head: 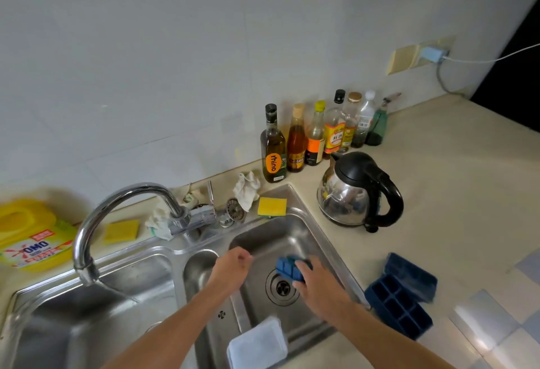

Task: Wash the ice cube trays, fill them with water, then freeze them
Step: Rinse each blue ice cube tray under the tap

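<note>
Right hand [317, 281] grips a blue ice cube tray [289, 269], fingers wrapped over its right end, holding it tilted over the right basin of the steel sink [271, 240], just above the drain [282, 287]. Left hand [230, 266] is over the same basin, left of the tray and apart from it, with the fingers curled in. Blur there, so cannot tell whether it pinches anything.

Two more blue trays are on the counter [453, 193] right of the sink. The near tray [399, 307] lies cavities up, just beside the sink rim. The far tray [410, 275] touches or overlaps its far end, blurred.

A white pad [257, 345] leans at the near edge of the right basin. The faucet [125, 202] arches from the far rim, with its spout over the left basin. A yellow sponge [271, 206] sits on the far right corner of the sink rim, beside a crumpled white cloth [247, 190] and a metal strainer plug [235, 211]. A second yellow sponge [121, 231] lies on the counter left of the faucet base. A yellow OMO detergent tub [29, 240] is at far left.

A steel kettle [355, 190] with a black handle stands on the counter right of the sink. A row of bottles [315, 135] stands upright against the far wall behind it. A wall socket [432, 53] holds a plugged-in charger with a white cable running right.
</note>
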Demonstrator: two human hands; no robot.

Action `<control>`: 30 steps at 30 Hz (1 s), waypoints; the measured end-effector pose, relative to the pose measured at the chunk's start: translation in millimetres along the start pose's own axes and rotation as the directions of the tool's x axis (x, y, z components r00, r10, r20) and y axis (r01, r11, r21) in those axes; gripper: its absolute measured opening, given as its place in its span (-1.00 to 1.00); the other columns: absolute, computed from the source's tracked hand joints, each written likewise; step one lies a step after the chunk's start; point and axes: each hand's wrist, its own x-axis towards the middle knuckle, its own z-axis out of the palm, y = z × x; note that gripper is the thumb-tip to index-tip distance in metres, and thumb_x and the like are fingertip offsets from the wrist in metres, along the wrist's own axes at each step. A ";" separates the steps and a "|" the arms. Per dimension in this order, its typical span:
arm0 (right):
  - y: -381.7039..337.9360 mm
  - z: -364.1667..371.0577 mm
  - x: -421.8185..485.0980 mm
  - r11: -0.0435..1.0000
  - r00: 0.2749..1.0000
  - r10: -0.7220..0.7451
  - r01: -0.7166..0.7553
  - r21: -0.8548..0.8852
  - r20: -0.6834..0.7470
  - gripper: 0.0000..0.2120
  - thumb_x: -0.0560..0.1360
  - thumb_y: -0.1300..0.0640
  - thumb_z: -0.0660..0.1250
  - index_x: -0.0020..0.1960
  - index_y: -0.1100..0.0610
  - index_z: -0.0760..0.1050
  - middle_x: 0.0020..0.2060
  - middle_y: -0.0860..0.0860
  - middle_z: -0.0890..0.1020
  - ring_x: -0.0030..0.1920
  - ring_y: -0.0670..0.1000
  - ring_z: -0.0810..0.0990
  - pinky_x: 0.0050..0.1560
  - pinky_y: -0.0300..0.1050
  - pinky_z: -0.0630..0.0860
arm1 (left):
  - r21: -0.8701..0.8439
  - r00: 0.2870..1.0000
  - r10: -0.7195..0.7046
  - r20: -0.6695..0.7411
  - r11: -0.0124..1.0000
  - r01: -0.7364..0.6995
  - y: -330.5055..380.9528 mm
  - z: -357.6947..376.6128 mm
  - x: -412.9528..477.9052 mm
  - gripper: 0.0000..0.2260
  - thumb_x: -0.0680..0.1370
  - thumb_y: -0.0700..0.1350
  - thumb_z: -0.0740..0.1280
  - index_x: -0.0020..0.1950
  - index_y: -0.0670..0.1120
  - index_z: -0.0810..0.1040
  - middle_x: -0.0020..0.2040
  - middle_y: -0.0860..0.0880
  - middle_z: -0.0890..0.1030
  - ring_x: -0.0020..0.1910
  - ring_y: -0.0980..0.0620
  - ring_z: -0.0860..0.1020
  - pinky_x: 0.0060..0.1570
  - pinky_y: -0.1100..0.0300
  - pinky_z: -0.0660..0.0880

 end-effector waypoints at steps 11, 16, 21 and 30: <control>47.4 -64.5 -40.8 0.589 0.987 0.077 -0.157 0.793 0.139 -0.75 0.60 -0.11 0.31 0.20 0.00 0.48 0.04 0.05 0.67 -0.13 0.08 0.75 -0.20 0.03 0.71 | -0.321 0.990 -0.024 -0.138 0.947 -0.022 78.3 75.2 -50.4 -0.77 0.62 -0.22 0.31 0.23 0.03 0.48 0.06 0.05 0.66 -0.08 0.17 0.63 -0.27 0.44 0.51; 85.1 -101.6 -67.1 0.276 0.954 0.078 -0.301 0.913 0.291 -0.65 0.65 -0.13 0.29 0.20 0.14 0.40 0.04 0.28 0.67 -0.16 0.36 0.73 -0.33 0.05 0.66 | -0.516 0.973 -0.094 -0.211 0.856 -0.029 128.8 100.2 -68.9 -0.97 0.63 -0.16 0.34 0.00 -0.08 0.52 -0.08 -0.10 0.66 -0.13 -0.12 0.67 -0.15 -0.12 0.67; 132.8 -130.8 -94.6 0.520 0.961 0.132 -0.275 0.808 0.243 -0.61 0.64 -0.15 0.23 0.03 0.20 0.50 -0.16 0.14 0.65 -0.40 0.16 0.66 -0.39 -0.04 0.59 | -0.492 0.974 -0.062 -0.219 0.869 -0.055 175.9 126.7 -85.7 -0.93 0.62 -0.15 0.34 -0.05 -0.08 0.58 -0.17 -0.08 0.69 -0.21 -0.10 0.67 -0.31 0.12 0.58; 191.8 -134.2 -140.7 0.591 0.950 0.141 -0.308 0.745 0.280 -0.83 0.62 0.21 0.25 -0.05 0.28 0.55 -0.32 0.14 0.63 -0.48 0.07 0.55 -0.44 -0.11 0.52 | -0.291 0.997 0.026 -0.070 0.956 -0.045 199.8 182.0 -105.5 -0.82 0.65 -0.20 0.27 0.09 -0.02 0.65 -0.14 0.00 0.70 -0.17 0.05 0.65 -0.19 0.17 0.58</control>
